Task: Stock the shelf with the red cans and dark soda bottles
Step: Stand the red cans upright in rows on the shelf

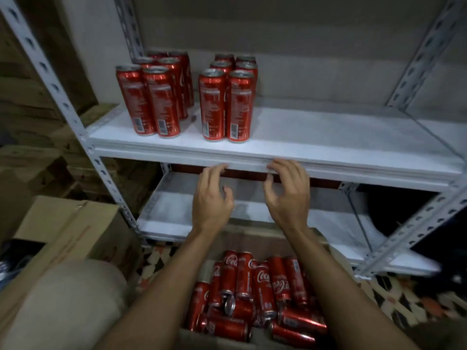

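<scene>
Head camera, from the left: a cardboard box, then red cans upright on the white shelf. Below its edge, left hand and right hand hover, fingers loosely curled, empty, above loose cans.

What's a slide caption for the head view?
Both empty hands, left and right, hover between stocked shelf and box of red cans.

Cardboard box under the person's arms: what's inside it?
The box holds loose red cans, some standing, some lying sideways. Both forearms cover part of the pile, and lower layers are hidden. No bottles show.
</scene>
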